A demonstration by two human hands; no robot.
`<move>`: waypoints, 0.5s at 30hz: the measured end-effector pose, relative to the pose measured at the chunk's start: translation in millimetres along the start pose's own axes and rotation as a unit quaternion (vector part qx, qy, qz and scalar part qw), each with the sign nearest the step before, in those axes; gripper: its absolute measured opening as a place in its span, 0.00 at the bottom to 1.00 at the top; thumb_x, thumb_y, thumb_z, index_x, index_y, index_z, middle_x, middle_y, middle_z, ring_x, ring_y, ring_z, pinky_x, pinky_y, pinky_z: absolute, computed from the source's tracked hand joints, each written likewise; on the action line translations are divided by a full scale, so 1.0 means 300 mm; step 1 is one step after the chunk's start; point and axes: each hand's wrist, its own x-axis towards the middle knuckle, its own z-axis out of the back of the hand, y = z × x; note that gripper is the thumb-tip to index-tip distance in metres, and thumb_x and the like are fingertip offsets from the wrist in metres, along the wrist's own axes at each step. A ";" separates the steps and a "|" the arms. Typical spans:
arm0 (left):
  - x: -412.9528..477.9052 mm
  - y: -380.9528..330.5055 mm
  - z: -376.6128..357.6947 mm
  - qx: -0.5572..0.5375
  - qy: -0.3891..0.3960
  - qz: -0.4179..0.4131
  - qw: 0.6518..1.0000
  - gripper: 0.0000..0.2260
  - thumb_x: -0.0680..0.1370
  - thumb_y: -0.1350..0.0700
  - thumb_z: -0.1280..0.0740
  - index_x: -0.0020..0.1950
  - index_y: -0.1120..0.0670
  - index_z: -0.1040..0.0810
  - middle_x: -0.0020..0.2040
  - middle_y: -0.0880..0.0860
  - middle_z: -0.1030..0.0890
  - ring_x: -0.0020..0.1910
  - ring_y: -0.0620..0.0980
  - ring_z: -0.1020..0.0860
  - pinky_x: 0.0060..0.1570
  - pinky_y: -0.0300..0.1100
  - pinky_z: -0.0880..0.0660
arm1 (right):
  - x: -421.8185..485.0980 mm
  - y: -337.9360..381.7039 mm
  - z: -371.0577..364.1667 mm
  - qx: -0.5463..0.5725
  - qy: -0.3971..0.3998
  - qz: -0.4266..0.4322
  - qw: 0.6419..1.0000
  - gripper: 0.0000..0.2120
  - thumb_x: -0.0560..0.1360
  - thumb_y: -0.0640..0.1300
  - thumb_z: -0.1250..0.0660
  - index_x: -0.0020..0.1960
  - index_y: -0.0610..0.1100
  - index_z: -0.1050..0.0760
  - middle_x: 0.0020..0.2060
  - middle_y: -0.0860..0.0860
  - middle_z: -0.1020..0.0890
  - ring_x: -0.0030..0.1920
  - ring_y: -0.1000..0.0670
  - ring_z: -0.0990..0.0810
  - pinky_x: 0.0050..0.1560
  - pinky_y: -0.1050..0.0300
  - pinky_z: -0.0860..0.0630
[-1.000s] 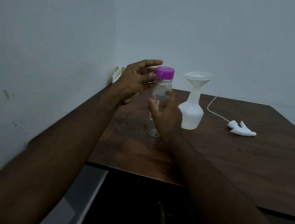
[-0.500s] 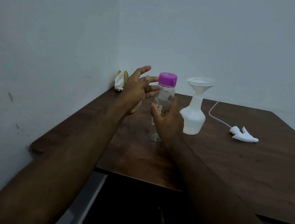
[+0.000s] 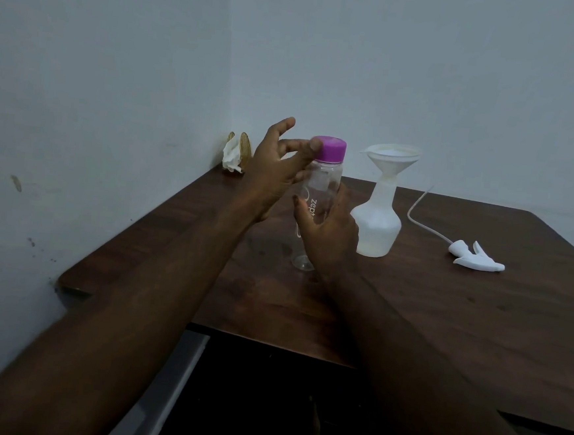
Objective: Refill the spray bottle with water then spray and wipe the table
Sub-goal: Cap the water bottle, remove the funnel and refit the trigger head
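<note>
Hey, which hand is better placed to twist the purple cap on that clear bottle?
Left. The left hand has its fingers at the cap, touching its side, while the right hand grips the bottle lower down, so it seems better kept as the steadying hand.

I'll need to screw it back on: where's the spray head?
Head view: the spray head lies on the table, right of the spray bottle with the funnel, not touching it.

White lettering, "zept", runs vertically down the side of the clear bottle [image 3: 322, 185] and reads from top to bottom. The word is cut off at its lower end by the right hand [image 3: 332, 234], which grips the bottle at that height.
</note>
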 end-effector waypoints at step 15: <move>-0.016 0.005 -0.025 0.122 -0.041 -0.055 0.990 0.27 0.75 0.49 0.29 0.71 0.51 0.33 0.54 0.45 0.21 0.49 0.36 0.22 0.40 0.29 0.25 | 0.002 0.003 -0.006 -0.010 0.012 -0.012 1.000 0.34 0.75 0.61 0.32 0.73 0.44 0.36 0.63 0.48 0.20 0.58 0.47 0.18 0.56 0.62 0.27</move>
